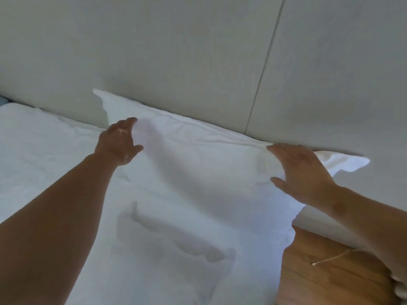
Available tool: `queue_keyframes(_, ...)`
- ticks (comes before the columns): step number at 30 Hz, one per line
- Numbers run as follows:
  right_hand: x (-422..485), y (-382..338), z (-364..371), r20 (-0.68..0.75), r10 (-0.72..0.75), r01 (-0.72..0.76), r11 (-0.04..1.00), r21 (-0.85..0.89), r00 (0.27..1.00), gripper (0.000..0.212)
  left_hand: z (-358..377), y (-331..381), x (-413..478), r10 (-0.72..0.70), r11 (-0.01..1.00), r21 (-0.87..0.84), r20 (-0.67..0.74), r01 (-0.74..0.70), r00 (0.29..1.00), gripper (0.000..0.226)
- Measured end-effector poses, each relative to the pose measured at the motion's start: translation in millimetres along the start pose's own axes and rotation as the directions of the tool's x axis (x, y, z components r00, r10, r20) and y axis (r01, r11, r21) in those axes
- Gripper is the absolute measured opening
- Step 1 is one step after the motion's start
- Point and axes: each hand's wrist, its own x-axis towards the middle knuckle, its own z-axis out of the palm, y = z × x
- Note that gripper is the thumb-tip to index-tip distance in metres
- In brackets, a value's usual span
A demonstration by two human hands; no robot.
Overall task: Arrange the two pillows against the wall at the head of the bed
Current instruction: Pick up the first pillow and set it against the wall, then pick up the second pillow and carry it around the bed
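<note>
White pillow (198,164) leans against the wall (176,51) at the head of the bed (44,150); judged to be the settling step for this one. Left hand (120,142) presses its left end, right hand (301,172) its top right edge, both arms outstretched, fingers spread flat, gripping nothing. A second pillow cannot be identified; next move calls for locating and placing it alongside.

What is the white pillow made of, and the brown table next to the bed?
The pillow looks like soft white woven cloth, probably cotton: matte, wrinkled, dented under the hands. The bedside table looks like wood or wood-look laminate: warm brown with grain streaks and a smooth, faintly shiny top.
</note>
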Motion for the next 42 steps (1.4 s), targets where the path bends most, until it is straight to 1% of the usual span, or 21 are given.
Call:
queue_keyframes(3,-17.9,-31.0,-0.5,0.000,-0.141,0.141,0.989,0.045,0.990,0.079,31.5,-11.3,-86.3,-0.167,0.948,-0.262,0.078,0.181,0.983,0.088)
queue_keyframes(5,-31.4,-53.3,5.2,0.077,-0.208,0.201,0.975,0.093,0.975,0.078,58.9,-9.0,-155.8,-0.294,0.844,-0.427,0.136,0.324,0.946,0.083)
queue_keyframes(7,-42.5,-71.5,15.8,0.177,-0.258,0.236,0.962,0.139,0.950,0.076,88.0,2.1,-223.7,-0.429,0.667,-0.553,0.263,0.499,0.864,0.079)
queue_keyframes(8,-47.1,-78.9,22.9,0.228,-0.279,0.246,0.956,0.161,0.933,0.075,102.8,7.1,-255.3,-0.478,0.534,-0.624,0.334,0.571,0.812,0.078)
queue_keyframes(9,-51.3,-86.1,30.0,0.282,-0.296,0.251,0.950,0.186,0.913,0.075,121.4,10.7,-285.6,-0.527,0.347,-0.714,0.388,0.608,0.756,0.080)
queue_keyframes(10,-55.0,-92.8,37.2,0.334,-0.316,0.257,0.943,0.211,0.888,0.074,133.9,14.6,-313.9,-0.587,0.162,-0.779,0.417,0.605,0.694,0.083)
queue_keyframes(11,-58.2,-99.4,44.5,0.384,-0.338,0.264,0.936,0.234,0.859,0.073,147.6,22.0,-340.2,-0.648,-0.017,-0.813,0.452,0.582,0.613,0.085)
queue_keyframes(12,-61.2,-106.5,51.0,0.432,-0.363,0.276,0.928,0.252,0.826,0.072,158.0,33.0,-364.7,-0.692,-0.148,-0.810,0.494,0.567,0.526,0.086)
queue_keyframes(13,-64.1,-114.0,58.1,0.476,-0.392,0.292,0.917,0.271,0.787,0.071,165.4,46.9,-388.0,-0.713,-0.244,-0.802,0.529,0.545,0.460,0.084)
queue_keyframes(15,-67.9,-129.0,71.0,0.539,-0.456,0.335,0.889,0.313,0.708,0.070,169.1,81.6,-424.7,-0.733,-0.411,-0.774,0.595,0.482,0.330,0.073)
queue_keyframes(17,-70.4,-144.0,83.6,0.589,-0.514,0.372,0.858,0.354,0.624,0.070,180.0,112.4,-450.5,-0.722,-0.543,-0.736,0.655,0.404,0.222,0.063)
queue_keyframes(20,-72.7,-169.3,99.4,0.629,-0.598,0.464,0.796,0.390,0.497,0.068,194.7,146.0,-476.2,-0.680,-0.689,-0.672,0.729,0.271,0.078,0.056)
queue_keyframes(23,-72.3,-202.9,110.0,0.645,-0.667,0.543,0.721,0.431,0.373,0.066,204.9,167.3,-490.7,-0.645,-0.761,-0.638,0.764,0.118,-0.028,0.054)
queue_keyframes(27,-70.0,-265.9,114.5,0.624,-0.743,0.645,0.603,0.469,0.241,0.065,207.7,172.3,-499.2,-0.594,-0.788,-0.604,0.797,-0.119,-0.107,0.066)
queue_keyframes(29,-68.6,-304.8,114.9,0.595,-0.779,0.684,0.544,0.486,0.197,0.064,210.2,165.9,-500.2,-0.570,-0.771,-0.585,0.810,-0.251,-0.139,0.077)
queue_keyframes(32,-69.9,-369.9,118.0,0.545,-0.825,0.738,0.459,0.495,0.148,0.065,222.4,147.8,-500.9,-0.522,-0.714,-0.539,0.835,-0.447,-0.173,0.102)
queue_keyframes(35,-73.0,-438.0,130.1,0.521,-0.848,0.792,0.384,0.475,0.099,0.071,240.4,124.3,-498.2,-0.480,-0.660,-0.492,0.858,-0.568,-0.186,0.110)
queue_keyframes(38,-76.0,-496.0,146.1,0.541,-0.839,0.829,0.346,0.440,0.063,0.085,260.1,101.1,-497.0,-0.447,-0.623,-0.469,0.870,-0.627,-0.206,0.120)
queue_keyframes(39,-76.4,-512.3,153.3,0.550,-0.833,0.833,0.344,0.433,0.058,0.089,266.1,93.7,-496.7,-0.444,-0.612,-0.468,0.870,-0.638,-0.213,0.121)
queue_keyframes(40,-77.4,-527.3,161.7,0.566,-0.823,0.835,0.347,0.427,0.052,0.093,271.6,87.6,-496.2,-0.445,-0.600,-0.469,0.869,-0.648,-0.218,0.114)
queue_keyframes(42,-79.5,-552.8,180.1,0.600,-0.799,0.846,0.342,0.409,0.033,0.099,280.6,76.0,-495.3,-0.454,-0.568,-0.486,0.858,-0.665,-0.240,0.088)
